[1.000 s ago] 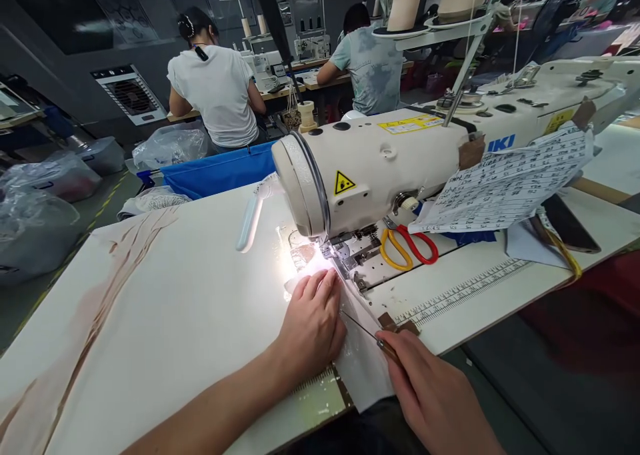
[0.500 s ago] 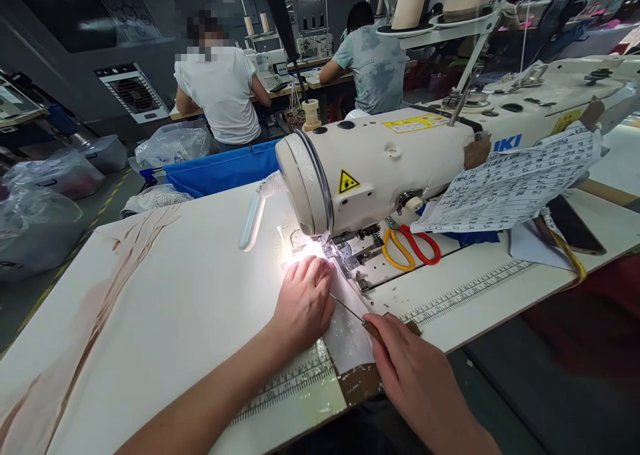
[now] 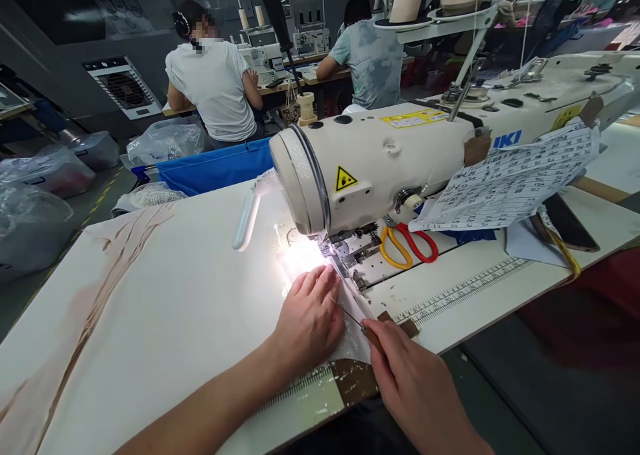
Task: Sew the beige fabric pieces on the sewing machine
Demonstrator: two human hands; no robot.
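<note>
A white sewing machine (image 3: 380, 162) stands over the table, its lamp glaring near the needle. My left hand (image 3: 313, 312) lies palm down just in front of the needle area, fingers together, pressing on a white fabric piece (image 3: 354, 338). My right hand (image 3: 413, 372) is closed around the wooden handle of a thin metal awl (image 3: 369, 334). The awl's shaft points left, and its tip is beside my left hand over the fabric.
Scissors with yellow and red handles (image 3: 409, 245) lie right of the needle area. A handwritten sheet (image 3: 515, 178) hangs off the machine. Beige fabric (image 3: 100, 295) lies at the left, near a pale blue tool (image 3: 245, 220). Two people sit at machines beyond a blue cloth (image 3: 215, 168).
My left hand has moved slightly toward me, away from the needle, and more of the lit area shows. The view has shifted a little. My right hand still holds the awl.
</note>
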